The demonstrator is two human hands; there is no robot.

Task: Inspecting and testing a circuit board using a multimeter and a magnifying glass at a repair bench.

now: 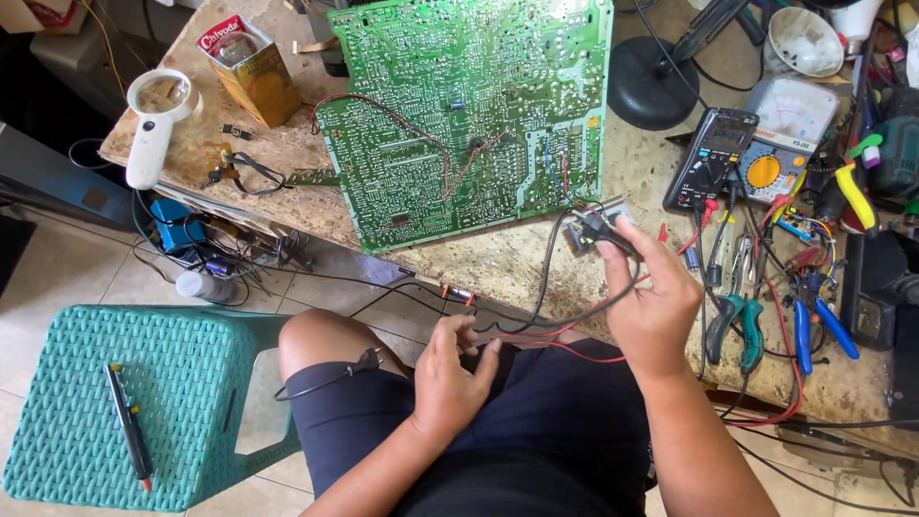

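Wires [565,337] run between both hands, left [452,373] and right [654,304], pinching them.

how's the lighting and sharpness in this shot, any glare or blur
Head view: even daylight, soft shadows under the circuit board; mild glare on the magnifier lens and pale floor tiles; both hands, left and right, look sharp; slight wide-angle bending at the edges.

Your speckled workbench [536,263] carries a big green circuit board [469,110], a white magnifier [153,120] at its far left corner, a black multimeter [713,158], and green-handled pliers [737,321] near your edge.
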